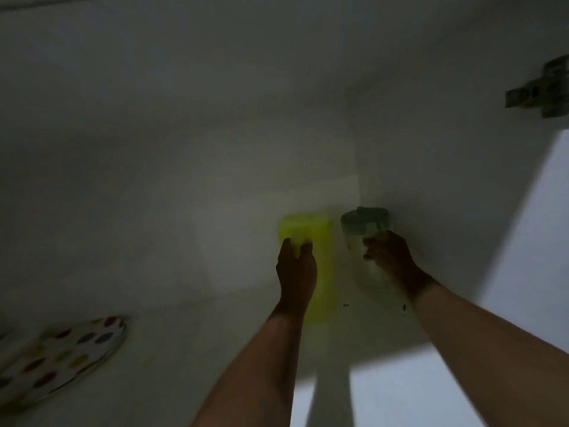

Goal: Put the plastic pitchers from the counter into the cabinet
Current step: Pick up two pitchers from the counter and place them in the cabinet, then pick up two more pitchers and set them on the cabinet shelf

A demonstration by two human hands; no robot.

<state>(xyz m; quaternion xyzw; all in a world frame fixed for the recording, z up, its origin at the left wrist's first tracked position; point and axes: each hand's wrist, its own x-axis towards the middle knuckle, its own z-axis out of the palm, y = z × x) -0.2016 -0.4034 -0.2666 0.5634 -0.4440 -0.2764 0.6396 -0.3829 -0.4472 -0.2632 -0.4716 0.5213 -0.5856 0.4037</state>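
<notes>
Both my arms reach up into the dim cabinet (184,118), centre frame. My left hand (296,266) grasps the yellow pitcher (314,232); just right, my right hand (389,257) grasps the clear green-lidded pitcher (363,223).

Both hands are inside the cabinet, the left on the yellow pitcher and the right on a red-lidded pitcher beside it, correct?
Not quite: the head view shows the right hand on a clear pitcher with a dark green lid, not red. The rest holds: the left hand grips the yellow pitcher beside it, inside the cabinet.
</notes>
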